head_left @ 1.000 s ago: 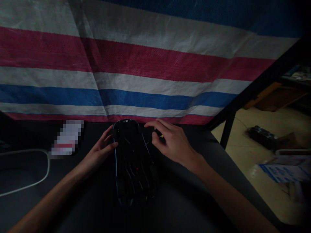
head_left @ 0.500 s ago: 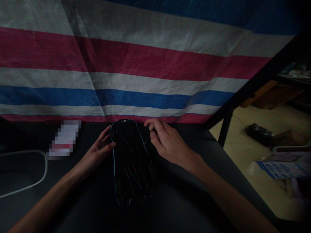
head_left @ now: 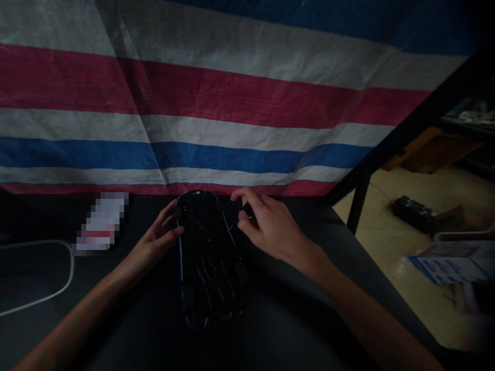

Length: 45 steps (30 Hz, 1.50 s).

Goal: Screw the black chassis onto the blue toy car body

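A black toy car [head_left: 211, 257] lies upside down on the dark tabletop, its underside facing up and light-blue lines along its edges. My left hand [head_left: 160, 234] grips its left side near the far end, thumb on the edge and fingers around the side. Just right of the car, my right hand [head_left: 266, 221] is curled with the index finger bent outward. Between its thumb and fingers is a thin dark tool [head_left: 250, 217], like a small screwdriver, whose slim shaft points toward the car's right edge. Dim light and the fingers hide most of it.
A striped tarp [head_left: 216, 93] hangs behind the table [head_left: 309, 226]. At left lie a blurred-out packet [head_left: 102, 221] and a white cable [head_left: 71, 273]. Past the table's right edge, a black object [head_left: 412, 212] and a blue-and-white box [head_left: 444, 269] are on the floor.
My right hand has shifted slightly and its fingers have opened a little around the thin tool. My left hand and the toy car have hardly moved.
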Each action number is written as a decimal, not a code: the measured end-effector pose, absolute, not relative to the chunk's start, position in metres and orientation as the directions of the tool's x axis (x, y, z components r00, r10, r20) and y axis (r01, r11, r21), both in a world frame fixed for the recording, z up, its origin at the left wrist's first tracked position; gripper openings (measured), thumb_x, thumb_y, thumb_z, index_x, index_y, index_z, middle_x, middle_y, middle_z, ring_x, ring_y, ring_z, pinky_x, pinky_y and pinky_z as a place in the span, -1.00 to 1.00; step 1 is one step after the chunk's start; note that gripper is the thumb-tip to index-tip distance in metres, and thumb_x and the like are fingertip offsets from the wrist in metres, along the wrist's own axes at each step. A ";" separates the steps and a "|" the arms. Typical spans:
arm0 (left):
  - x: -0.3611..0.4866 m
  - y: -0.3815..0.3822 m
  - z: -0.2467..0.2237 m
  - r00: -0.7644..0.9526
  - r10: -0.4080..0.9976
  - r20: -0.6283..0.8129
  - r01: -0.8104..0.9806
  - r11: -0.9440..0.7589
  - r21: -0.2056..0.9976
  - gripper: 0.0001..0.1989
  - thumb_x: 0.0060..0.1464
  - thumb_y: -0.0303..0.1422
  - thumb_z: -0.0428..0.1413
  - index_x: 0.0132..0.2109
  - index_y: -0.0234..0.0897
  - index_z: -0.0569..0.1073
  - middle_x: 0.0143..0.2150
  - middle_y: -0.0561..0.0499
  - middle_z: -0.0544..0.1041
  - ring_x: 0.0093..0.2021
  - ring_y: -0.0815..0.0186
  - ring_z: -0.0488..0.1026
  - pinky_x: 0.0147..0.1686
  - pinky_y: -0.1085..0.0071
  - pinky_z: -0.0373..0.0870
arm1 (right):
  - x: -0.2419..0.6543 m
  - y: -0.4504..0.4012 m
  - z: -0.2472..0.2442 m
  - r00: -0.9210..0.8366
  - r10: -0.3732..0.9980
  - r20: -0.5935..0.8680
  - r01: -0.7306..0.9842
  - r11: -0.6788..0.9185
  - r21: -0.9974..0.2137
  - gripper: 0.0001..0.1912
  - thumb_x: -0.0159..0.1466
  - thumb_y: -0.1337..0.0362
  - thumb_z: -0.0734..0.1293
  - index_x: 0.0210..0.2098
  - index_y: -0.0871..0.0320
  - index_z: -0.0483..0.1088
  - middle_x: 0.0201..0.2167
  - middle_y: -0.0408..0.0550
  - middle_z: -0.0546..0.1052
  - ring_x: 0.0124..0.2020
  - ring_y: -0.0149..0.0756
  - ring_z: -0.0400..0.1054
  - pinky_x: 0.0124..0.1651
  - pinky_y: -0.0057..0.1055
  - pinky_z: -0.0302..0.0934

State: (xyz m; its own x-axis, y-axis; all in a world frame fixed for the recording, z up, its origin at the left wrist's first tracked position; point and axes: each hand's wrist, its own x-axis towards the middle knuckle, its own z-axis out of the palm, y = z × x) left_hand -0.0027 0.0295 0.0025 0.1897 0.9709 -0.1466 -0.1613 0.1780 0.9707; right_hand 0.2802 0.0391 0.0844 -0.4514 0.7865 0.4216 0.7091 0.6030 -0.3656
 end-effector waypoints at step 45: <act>-0.003 0.026 0.003 0.236 0.963 -0.129 -0.208 0.180 0.962 -0.22 0.17 -0.23 0.29 0.43 0.19 0.15 0.53 -0.01 0.16 0.43 -0.10 0.22 0.38 -0.04 0.20 | 0.406 0.020 0.003 -0.306 0.947 0.099 0.750 0.304 -0.587 -0.77 0.37 0.09 0.29 -0.17 0.06 0.51 -0.22 -0.09 0.66 -0.26 -0.19 0.56 -0.13 -0.32 0.37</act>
